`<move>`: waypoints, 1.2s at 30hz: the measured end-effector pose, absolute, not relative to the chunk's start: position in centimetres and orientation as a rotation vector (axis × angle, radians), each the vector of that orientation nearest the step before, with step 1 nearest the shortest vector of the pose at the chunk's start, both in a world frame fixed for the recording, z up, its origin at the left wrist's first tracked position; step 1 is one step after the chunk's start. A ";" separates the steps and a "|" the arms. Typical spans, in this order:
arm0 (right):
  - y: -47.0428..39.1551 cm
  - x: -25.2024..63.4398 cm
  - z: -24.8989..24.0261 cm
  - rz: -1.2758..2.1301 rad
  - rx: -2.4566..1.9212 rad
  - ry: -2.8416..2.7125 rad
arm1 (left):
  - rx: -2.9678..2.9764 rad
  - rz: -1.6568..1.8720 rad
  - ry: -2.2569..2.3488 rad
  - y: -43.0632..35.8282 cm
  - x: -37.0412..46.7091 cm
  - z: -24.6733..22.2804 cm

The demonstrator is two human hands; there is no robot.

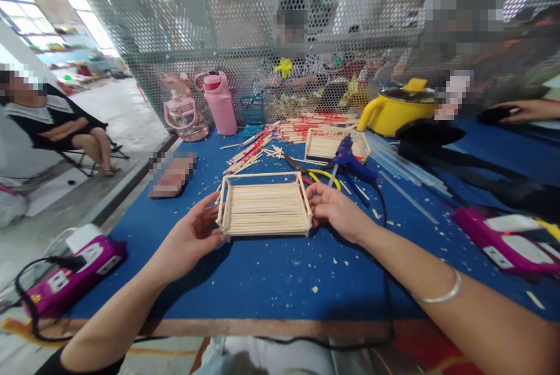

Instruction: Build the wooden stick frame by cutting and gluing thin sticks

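Observation:
Between my two hands is a small rectangular tray of pale wooden sticks (265, 207), with a slatted bottom and a raised stick rail around it. My left hand (198, 229) grips its left end, thumb at the lower front corner. At the opposite end, my right hand (333, 210) has its fingers closed on the right side. Just behind the right hand lie a blue hot glue gun (352, 160) and yellow-handled pliers (324, 177). A second stick frame (312, 147) rests farther back, partly hidden by the glue gun.
Red-tipped sticks (258, 144) are piled at the back. Clear glue sticks (406, 168), a yellow pot (400, 109) and a purple power strip (503, 244) stand right. Left are a phone (175, 175), pink bottle (220, 104) and another power strip (74, 273). A mesh screen (184, 19) borders the table.

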State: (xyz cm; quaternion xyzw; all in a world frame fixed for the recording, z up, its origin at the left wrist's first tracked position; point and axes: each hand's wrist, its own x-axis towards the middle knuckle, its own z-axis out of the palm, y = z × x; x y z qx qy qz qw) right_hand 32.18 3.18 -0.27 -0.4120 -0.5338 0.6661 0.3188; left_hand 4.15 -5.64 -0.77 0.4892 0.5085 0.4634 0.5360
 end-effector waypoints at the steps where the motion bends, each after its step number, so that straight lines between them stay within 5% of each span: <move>1: 3.2 32.2 -0.3 1.763 -1.073 -1.388 | 1.174 1.091 1.219 -5.7 4.2 -0.8; 36: 3.6 32.0 -0.5 1.695 -1.091 -1.348 | 0.975 0.749 1.394 -0.5 4.0 1.1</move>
